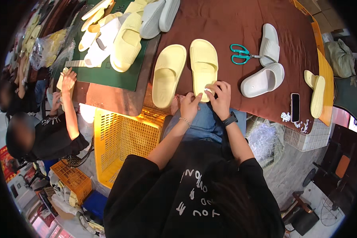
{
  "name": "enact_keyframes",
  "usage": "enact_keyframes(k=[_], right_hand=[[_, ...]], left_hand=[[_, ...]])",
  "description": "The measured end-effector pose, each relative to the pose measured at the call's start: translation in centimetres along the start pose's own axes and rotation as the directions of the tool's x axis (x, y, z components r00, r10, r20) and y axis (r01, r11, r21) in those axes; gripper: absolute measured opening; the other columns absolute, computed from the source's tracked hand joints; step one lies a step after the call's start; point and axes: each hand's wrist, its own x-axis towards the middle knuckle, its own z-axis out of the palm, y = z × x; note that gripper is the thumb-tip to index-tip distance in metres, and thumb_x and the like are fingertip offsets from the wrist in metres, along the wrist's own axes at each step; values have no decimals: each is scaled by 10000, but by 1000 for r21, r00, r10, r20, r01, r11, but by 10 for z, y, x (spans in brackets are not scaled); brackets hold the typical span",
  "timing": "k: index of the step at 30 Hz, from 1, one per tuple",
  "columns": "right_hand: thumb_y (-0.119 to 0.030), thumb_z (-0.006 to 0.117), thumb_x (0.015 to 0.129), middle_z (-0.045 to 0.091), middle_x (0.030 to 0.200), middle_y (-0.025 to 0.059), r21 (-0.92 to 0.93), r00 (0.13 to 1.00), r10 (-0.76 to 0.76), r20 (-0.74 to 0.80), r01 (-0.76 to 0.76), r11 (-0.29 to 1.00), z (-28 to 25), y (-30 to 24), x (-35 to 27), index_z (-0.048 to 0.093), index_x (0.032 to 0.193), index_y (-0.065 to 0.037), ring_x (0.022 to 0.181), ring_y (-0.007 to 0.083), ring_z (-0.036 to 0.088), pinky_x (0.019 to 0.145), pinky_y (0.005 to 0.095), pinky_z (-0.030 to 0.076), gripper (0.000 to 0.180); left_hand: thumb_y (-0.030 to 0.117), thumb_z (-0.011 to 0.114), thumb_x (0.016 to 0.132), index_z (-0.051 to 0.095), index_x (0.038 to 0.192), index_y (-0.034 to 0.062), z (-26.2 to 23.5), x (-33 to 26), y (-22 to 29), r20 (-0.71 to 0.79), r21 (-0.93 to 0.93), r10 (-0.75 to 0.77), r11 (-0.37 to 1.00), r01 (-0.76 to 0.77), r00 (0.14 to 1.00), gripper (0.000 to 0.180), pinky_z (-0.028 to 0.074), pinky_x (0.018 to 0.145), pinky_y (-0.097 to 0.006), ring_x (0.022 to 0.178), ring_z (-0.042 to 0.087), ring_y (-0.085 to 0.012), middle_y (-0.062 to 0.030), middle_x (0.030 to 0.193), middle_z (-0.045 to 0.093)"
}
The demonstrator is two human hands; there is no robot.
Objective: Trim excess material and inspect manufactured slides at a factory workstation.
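A pale yellow slide slipper [204, 59] lies in front of me on the brown cloth, heel toward me. My left hand [189, 106] has its fingers closed at the slipper's heel end. Over the same heel, my right hand [221, 97] is bent down with its fingertips pinched on a small white piece [207, 91], partly hidden by the fingers. The matching yellow slide slipper [169, 75] lies just left, sole down, untouched. Further right are two pale grey-white slide slippers [262, 81] and teal-handled scissors [240, 54].
A phone [294, 107] lies beside small white pieces [285, 116] at the table's right, near another yellow slipper pair [317, 93]. Piled slippers [127, 41] cover a green mat [125, 79] at left. A yellow crate [123, 144] stands below. A co-worker [47, 133] handles a slipper at left.
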Motion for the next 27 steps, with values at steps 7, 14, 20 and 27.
enact_keyframes(k=[7,14,20,27], right_hand=[[-171,735,729,570,963,55,15,1000,22,-9,-22,1000,-4,-1,-8,680,885,-112,1022,290,494,888,408,399,176],[-135,771,684,572,912,45,197,995,102,-22,-95,976,-48,-49,-11,691,874,-108,969,272,492,865,379,407,208],[-136,800,644,572,919,11,191,994,-19,-108,39,981,-103,-87,-14,700,844,-141,976,252,475,846,355,390,223],[-147,828,592,571,949,35,147,996,-85,-30,89,985,-141,-94,-8,665,803,-115,983,270,459,852,371,383,268]], left_hand=[[159,669,870,595,902,-3,-6,-6,11,145,-197,-88,974,115,986,181,378,412,-207,474,523,-72,-37,689,622],[90,625,879,574,995,-5,-23,-67,69,226,-271,15,961,49,974,158,414,453,-199,525,564,-86,-38,722,607],[27,640,858,553,1001,-37,-22,-122,121,244,-381,23,922,74,969,179,466,511,-205,566,582,-91,-71,794,631],[24,652,854,552,984,-58,-23,-134,145,274,-136,154,983,-120,949,184,482,548,-209,629,597,-68,-79,802,657]])
